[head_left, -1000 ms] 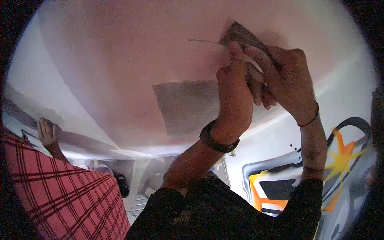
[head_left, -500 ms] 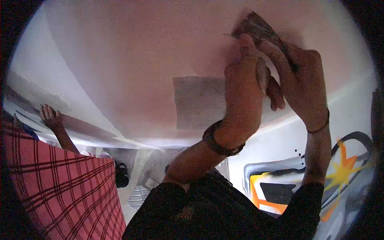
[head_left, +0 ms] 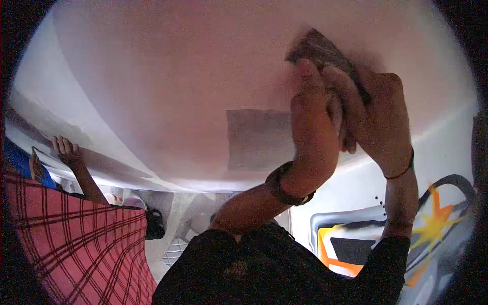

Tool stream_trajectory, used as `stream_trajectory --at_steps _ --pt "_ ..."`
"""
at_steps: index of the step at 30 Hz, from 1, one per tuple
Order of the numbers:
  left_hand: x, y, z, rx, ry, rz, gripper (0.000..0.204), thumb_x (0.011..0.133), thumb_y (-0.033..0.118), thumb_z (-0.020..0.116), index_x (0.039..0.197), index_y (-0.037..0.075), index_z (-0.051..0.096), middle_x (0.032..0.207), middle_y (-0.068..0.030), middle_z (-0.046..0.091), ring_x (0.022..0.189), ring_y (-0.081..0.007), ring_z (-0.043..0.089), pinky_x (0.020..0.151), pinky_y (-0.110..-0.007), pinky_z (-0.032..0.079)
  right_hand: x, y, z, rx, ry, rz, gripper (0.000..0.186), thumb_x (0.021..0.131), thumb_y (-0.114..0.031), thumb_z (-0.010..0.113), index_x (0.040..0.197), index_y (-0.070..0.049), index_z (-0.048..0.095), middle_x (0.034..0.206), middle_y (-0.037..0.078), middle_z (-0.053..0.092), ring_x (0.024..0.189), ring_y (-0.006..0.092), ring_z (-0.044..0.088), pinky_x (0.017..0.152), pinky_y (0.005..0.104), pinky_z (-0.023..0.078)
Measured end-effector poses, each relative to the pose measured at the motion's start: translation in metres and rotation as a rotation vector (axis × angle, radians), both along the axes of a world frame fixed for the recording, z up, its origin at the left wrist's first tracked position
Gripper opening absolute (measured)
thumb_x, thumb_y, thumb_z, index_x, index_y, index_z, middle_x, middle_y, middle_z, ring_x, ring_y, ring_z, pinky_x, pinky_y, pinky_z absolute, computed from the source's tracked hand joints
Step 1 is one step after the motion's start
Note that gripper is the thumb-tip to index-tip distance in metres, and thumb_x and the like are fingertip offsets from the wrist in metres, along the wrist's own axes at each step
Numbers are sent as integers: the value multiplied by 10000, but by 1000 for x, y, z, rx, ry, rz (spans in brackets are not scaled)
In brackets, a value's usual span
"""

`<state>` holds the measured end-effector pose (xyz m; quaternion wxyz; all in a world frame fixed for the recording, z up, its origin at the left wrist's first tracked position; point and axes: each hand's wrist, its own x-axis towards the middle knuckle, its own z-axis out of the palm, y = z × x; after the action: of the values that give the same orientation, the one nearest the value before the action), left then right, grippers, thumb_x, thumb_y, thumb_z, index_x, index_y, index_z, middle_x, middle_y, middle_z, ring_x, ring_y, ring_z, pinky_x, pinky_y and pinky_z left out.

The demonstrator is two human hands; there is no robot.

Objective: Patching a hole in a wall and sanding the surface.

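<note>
A dark sheet at two hands

We see the sheet before the pink wall — contact unclear. The right hand grips its lower right end; the left hand is curled, thumb at the lower edge, though we cannot tell whether it pinches. We judge the sheet light, thin and pliant — apt to crease, best held near opposite edges.

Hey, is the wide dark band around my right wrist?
No, the wide dark band is around the left wrist, while the right wrist has only a thin dark cord.
</note>
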<state>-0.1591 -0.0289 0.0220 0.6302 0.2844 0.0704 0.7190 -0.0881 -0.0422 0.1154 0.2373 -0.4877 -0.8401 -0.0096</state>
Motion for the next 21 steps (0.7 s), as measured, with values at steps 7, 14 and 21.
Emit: stream_trajectory --at_steps 7,14,21 --pt "-11 7 -7 -93 -26 -53 589 963 549 282 570 154 472 399 14 392 281 -114 334 248 -262 247 -3 22 -18 179 -92 97 251 942 -162 501 914 47 638 506 107 587 361 157 571 330 271 442" --pt "-30 10 -8 9 -18 -77 604 959 560 279 590 139 505 397 6 402 262 -107 315 232 -258 234 -28 15 -13 104 -115 -23 252 941 -172 515 923 46 641 527 116 597 366 156 569 332 268 431" --pt "-37 10 -10 27 3 -142 581 952 571 287 646 136 520 410 9 404 266 -102 311 233 -258 235 -34 8 -2 393 -376 21 212 920 -144 537 960 30 652 615 151 622 486 156 606 467 302 458"
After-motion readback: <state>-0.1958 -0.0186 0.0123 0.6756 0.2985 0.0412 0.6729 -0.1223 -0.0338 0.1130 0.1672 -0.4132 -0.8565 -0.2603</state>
